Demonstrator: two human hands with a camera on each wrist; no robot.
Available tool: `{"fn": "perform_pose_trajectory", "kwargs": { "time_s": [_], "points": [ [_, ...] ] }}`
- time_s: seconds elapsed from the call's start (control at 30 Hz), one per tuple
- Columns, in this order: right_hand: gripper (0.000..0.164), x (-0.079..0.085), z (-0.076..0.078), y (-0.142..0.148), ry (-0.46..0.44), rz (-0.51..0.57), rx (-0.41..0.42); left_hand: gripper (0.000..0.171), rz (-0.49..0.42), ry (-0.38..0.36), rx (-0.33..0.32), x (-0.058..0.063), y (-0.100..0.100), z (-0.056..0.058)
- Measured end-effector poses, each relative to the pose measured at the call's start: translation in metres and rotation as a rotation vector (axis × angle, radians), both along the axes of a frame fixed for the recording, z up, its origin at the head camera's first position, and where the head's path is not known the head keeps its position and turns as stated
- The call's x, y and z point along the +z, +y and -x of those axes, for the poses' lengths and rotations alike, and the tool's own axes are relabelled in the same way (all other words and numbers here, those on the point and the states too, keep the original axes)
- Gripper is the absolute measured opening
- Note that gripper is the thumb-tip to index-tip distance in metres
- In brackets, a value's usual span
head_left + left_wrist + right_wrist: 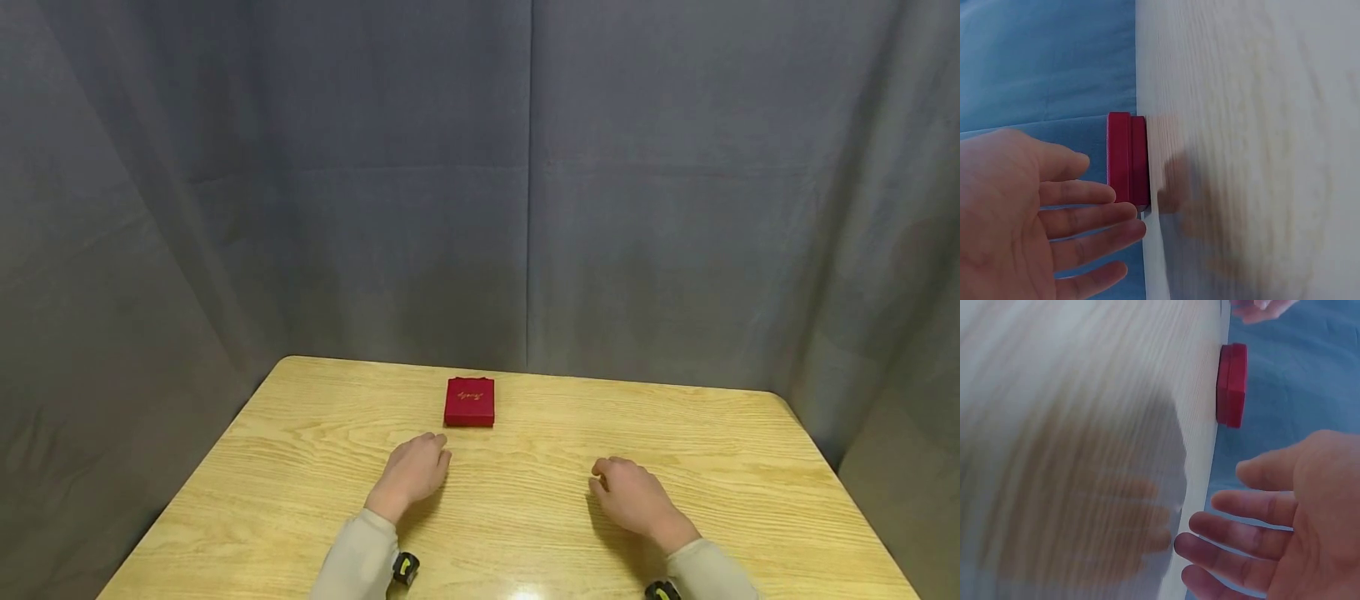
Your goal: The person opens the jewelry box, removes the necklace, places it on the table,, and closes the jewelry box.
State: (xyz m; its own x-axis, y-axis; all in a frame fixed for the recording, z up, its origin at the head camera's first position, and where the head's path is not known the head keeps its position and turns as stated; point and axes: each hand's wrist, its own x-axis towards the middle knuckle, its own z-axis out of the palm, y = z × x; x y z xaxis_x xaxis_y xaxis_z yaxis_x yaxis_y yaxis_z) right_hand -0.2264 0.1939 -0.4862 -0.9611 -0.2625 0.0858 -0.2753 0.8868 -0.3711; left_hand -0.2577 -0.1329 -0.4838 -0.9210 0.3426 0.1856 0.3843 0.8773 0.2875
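A small red box [470, 400] with gold script on its lid lies toward the far edge of the table. Just short of it on the near left is my left hand [414, 471], palm down above the wood and holding nothing. In the left wrist view, the fingers [1094, 219] are spread and relaxed, with the red box [1124, 159] beyond them. My right hand [633, 496] hovers farther to the right, also holding nothing. The right wrist view shows its fingers [1235, 534] loosely extended, apart from the red box [1232, 385].
The wooden table [525, 517] has rounded far corners. Grey-blue curtains [405, 208] hang behind it and along both sides. A dark strap with a yellow mark [406, 568] sits at the left wrist, and a similar one [662, 591] at the right.
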Motion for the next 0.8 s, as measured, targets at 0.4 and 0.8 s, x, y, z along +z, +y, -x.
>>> {"fn": "perform_pose_trajectory", "kwargs": {
  "time_s": [0.4, 0.8],
  "points": [
    [0.013, -0.002, 0.008, -0.038, 0.066, -0.016, 0.090, 0.041, 0.021, -0.050, 0.018, 0.000, 0.002, 0.013],
    [0.021, 0.003, 0.017, -0.062, 0.068, -0.026, 0.166, 0.040, 0.035, -0.026, 0.027, 0.001, 0.006, 0.024]
  ]
}}
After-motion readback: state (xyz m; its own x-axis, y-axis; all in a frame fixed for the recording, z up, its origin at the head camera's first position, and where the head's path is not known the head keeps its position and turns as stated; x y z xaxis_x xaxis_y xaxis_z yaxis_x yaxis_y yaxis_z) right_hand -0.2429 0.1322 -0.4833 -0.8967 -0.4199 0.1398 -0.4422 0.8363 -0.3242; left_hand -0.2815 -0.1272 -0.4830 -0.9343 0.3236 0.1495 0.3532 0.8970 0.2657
